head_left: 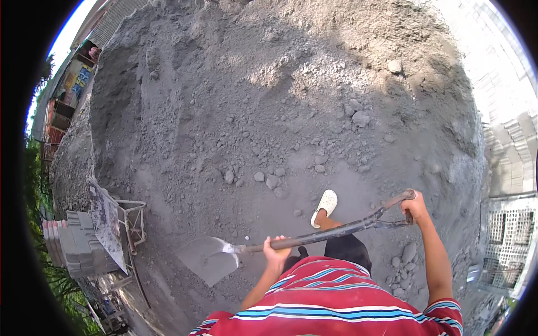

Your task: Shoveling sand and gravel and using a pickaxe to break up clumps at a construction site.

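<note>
Hands both closed on one shovel point(336, 230): left hand point(276, 252) wrapped round the shaft just behind the blade socket, right hand point(413, 204) round the grip at the far end. Tool slants across the front of the body, blade point(210, 260) low to the left.

By size, largest first:

Mound point(224, 101), grey and loose, fills most of the view ahead. Steep face at its left. Risk, as I judge it: a slump toward the feet if the base is undercut.

Metal cart point(106, 218), wheelbarrow-like, at left, tray tilted. A wide swing leftward could knock its frame.

Shovel blade: dusty grey, same colour as the ground; cannot tell whether it carries a load, or whether it rests or hovers. If loaded, a roll of the left wrist would spill it. Left grip sits close to the socket, so knuckles may scrape on rough ground.

White clog point(327, 204) on one foot, perforated, beside the shaft; ankle bare. Poor protection should a stone roll or the edge come round. Other foot not made out.

Stones point(273, 181) scattered ahead of the clog; more rubble point(409, 252) below the right hand. Either could turn an ankle on a step, or jar the blade if struck.
</note>
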A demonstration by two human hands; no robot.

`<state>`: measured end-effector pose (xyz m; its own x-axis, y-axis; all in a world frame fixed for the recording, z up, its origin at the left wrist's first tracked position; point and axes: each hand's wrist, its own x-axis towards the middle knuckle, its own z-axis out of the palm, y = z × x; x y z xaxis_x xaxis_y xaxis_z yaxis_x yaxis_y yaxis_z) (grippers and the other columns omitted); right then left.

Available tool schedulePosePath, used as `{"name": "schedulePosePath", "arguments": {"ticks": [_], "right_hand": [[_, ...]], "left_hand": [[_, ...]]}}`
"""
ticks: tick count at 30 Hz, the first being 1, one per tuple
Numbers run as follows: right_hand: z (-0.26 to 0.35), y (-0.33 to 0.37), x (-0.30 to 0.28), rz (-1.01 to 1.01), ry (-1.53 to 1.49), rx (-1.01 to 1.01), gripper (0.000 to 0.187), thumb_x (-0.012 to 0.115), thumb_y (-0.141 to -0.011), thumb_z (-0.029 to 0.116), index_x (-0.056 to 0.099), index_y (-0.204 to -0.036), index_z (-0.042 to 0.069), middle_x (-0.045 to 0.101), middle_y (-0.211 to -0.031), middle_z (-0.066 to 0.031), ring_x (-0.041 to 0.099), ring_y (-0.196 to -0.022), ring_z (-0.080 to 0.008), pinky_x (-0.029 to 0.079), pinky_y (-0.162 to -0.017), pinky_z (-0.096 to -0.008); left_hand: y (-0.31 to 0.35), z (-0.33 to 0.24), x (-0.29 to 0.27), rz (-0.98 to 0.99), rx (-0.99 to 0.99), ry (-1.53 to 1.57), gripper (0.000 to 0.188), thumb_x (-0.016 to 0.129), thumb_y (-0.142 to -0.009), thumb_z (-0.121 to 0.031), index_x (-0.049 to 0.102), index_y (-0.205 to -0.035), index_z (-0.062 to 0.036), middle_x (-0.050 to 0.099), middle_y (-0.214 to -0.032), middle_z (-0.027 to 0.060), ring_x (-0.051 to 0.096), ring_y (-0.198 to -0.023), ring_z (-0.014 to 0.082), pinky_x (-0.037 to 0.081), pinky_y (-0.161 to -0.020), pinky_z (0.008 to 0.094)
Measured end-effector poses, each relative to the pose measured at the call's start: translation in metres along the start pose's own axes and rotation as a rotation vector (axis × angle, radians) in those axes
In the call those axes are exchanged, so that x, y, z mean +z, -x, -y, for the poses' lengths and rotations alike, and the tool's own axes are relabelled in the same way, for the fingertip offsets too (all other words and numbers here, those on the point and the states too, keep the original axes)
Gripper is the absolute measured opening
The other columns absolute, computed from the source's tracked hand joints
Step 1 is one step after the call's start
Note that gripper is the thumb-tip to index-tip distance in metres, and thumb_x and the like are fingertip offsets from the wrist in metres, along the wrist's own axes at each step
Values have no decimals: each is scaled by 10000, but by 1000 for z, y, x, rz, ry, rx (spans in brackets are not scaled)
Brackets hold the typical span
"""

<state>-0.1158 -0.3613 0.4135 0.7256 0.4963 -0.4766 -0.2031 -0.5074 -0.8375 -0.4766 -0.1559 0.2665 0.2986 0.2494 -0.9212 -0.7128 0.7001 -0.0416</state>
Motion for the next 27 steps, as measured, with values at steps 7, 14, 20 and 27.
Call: {"name": "schedulePosePath", "arguments": {"ticks": [7, 14, 20, 27], "right_hand": [[-17, 30, -39, -490, -295, 114, 73, 451, -485, 7, 445, -558, 11, 438, -452, -58, 412, -332, -145, 341, -319, -248], [-120, 219, 27, -716, 472, 681, 222, 562, -618, 254, 574, -806, 138, 573, -722, -102, 537, -595, -208, 432, -460, -293], [87, 324, 21, -1397, 193, 1146, 158, 525, -632, 166, 568, -751, 70, 555, -651, -90, 508, -551, -190, 418, -455, -289], [82, 74, 27, -1327, -155, 754, 67, 463, -572, 86, 472, -614, 34, 458, -513, -69, 425, -413, -178, 375, -382, -286]], "left_hand": [[-122, 76, 230, 154, -88, -351, 113, 523, -617, -149, 439, -630, -76, 485, -601, 53, 516, -632, 219, 432, -640, 371], [-198, 232, 242, 117, -609, -954, 91, 500, -578, -134, 420, -565, -94, 418, -517, 34, 429, -466, 172, 387, -498, 330], [-120, 352, 204, -143, -1231, -924, 127, 554, -574, -146, 446, -558, -82, 446, -529, 35, 459, -521, 180, 399, -533, 322], [-245, 314, 340, -156, -962, -913, 142, 561, -561, -158, 438, -596, -95, 441, -544, 37, 453, -522, 210, 378, -538, 369]]}}
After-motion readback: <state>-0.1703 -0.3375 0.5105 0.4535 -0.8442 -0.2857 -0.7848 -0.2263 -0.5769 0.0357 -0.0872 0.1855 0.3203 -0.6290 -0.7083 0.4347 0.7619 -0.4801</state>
